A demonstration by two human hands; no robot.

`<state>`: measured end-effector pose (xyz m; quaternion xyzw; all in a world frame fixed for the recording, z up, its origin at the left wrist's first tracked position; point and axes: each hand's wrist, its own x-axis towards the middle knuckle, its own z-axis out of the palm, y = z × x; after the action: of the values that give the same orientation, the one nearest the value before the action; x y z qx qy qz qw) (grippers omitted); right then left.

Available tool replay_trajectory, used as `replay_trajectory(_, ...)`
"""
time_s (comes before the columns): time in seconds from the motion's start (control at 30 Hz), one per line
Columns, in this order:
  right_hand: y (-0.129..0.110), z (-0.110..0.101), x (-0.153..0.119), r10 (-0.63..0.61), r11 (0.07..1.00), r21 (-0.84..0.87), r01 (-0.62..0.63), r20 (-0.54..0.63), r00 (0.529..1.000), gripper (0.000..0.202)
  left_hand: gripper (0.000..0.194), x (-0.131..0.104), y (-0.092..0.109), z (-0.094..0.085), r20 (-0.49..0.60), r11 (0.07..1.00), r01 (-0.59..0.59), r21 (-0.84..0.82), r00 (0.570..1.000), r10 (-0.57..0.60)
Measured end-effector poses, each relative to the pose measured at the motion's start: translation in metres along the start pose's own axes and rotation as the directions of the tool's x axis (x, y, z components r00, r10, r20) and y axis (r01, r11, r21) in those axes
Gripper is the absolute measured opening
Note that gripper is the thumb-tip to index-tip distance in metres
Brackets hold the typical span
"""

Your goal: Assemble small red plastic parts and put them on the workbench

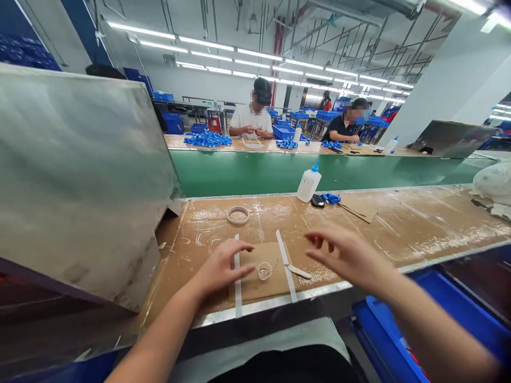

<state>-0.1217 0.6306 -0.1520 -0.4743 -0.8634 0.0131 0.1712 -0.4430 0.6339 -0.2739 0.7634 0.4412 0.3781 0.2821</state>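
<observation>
My left hand (224, 266) is over the left side of a cardboard sheet (255, 287), thumb and fingers apart, holding nothing. Just right of its fingertips stands a small clear plastic cup (264, 272). White tape strips (238, 287) run down both sides of the sheet. Across the right strip lies a small white-handled tool (299, 272), its kind unclear. My right hand (339, 249) hovers to the right above the bench, slightly blurred, with curved fingers and thumb apart. A tiny dark red spot shows by its fingertips; I cannot make out what it is.
A tape roll (238, 215) lies behind the sheet. Farther back are a glue bottle (308, 184), a black object (318, 200) and blue parts (331, 198). A metal box (80, 175) stands left, blue bins (393, 340) lower right. Two people work across the green belt (235, 173).
</observation>
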Motion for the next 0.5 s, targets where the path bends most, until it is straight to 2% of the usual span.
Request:
replay_trajectory(0.1, 0.015, 0.047, -0.004, 0.101, 0.992, 0.06, -0.115, 0.195, 0.975, 0.021, 0.057, -0.003, 0.018, 0.017, 0.1, 0.999, -0.008, 0.046, 0.995, 0.003)
replay_trajectory(0.13, 0.02, 0.064, -0.008, 0.137, 0.986, 0.064, -0.155, 0.222, 0.965, 0.02, 0.059, -0.003, 0.022, 0.025, 0.1, 0.998, 0.02, 0.052, 0.995, -0.025)
replay_trajectory(0.2, 0.03, 0.089, -0.016, 0.148, 0.984, 0.058, -0.167, 0.239, 0.96, 0.02, 0.052, -0.002, 0.026, 0.04, 0.073, 0.996, 0.077, 0.049, 0.994, -0.08)
replay_trajectory(0.27, 0.037, 0.101, -0.021, 0.153, 0.986, 0.034, -0.164, 0.222, 0.963, 0.021, 0.039, -0.001, 0.025, 0.052, 0.035, 0.993, 0.115, 0.037, 0.993, -0.117)
replay_trajectory(0.33, 0.042, 0.103, -0.022, 0.185, 0.983, -0.027, -0.183, 0.173, 0.967, 0.023, 0.031, -0.001, 0.022, 0.058, 0.012, 0.991, 0.131, 0.033, 0.991, -0.131)
replay_trajectory(0.4, 0.042, 0.102, -0.021, 0.203, 0.975, -0.106, -0.196, 0.057, 0.978, 0.022, 0.027, -0.001, 0.02, 0.06, 0.0, 0.99, 0.135, 0.034, 0.991, -0.135)
replay_trajectory(0.47, 0.036, 0.105, -0.02, 0.129, 0.979, -0.15, -0.137, -0.064, 0.99, 0.033, 0.025, -0.002, 0.021, 0.06, -0.012, 0.989, 0.141, 0.039, 0.99, -0.141)
replay_trajectory(0.5, 0.031, 0.108, -0.02, 0.051, 0.986, -0.155, -0.064, -0.083, 0.995, 0.04, 0.025, -0.002, 0.022, 0.06, -0.016, 0.989, 0.145, 0.043, 0.989, -0.144)
